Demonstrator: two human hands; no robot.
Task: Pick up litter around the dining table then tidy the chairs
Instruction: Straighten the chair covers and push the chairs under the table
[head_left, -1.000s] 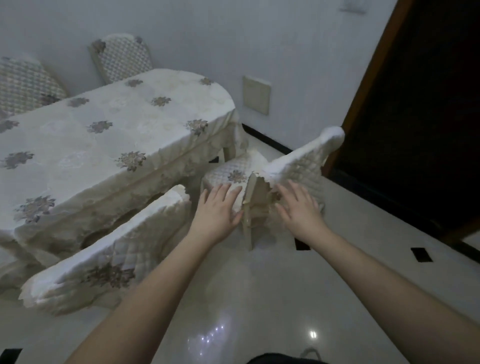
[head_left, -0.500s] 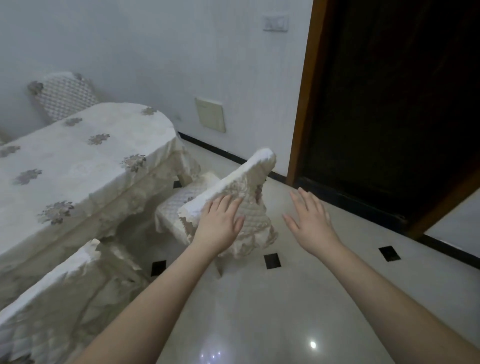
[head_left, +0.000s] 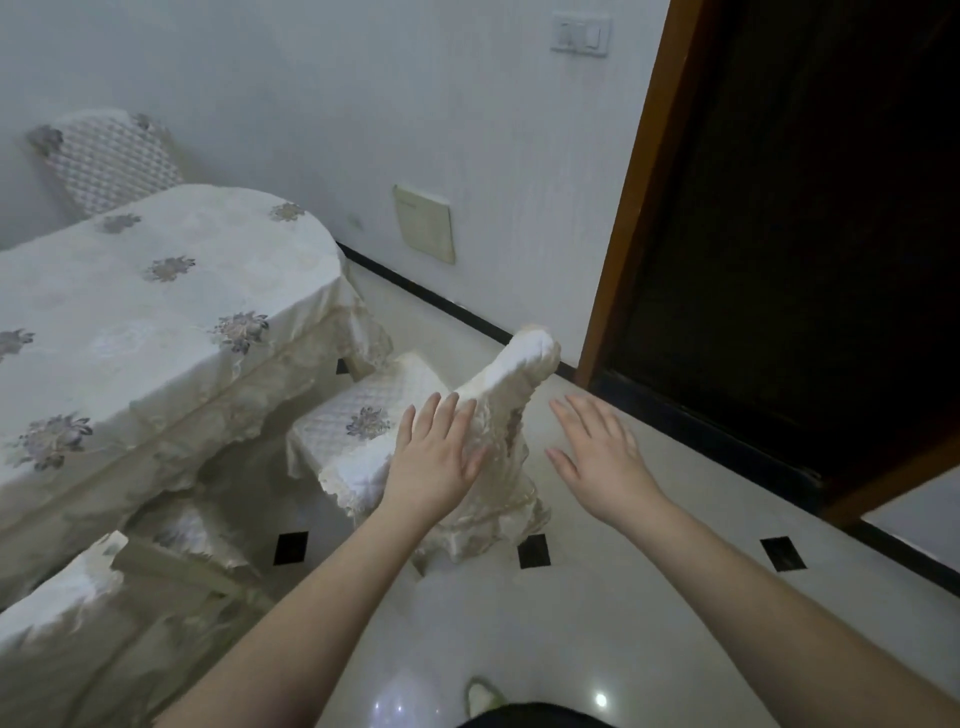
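Pressing chair (head_left: 498, 415) back: left hand (head_left: 434, 457) flat, fingers straight | right hand (head_left: 597, 457) spread, apart

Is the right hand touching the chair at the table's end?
No. The right hand hovers open over the floor, apart from the chair.

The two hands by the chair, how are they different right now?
The left hand lies flat against the covered chair back; the right hand hovers beside it over the floor, touching nothing. The left hand's fingers sit close together, while the right hand's spread wider. Both are open with straight fingers, holding nothing.
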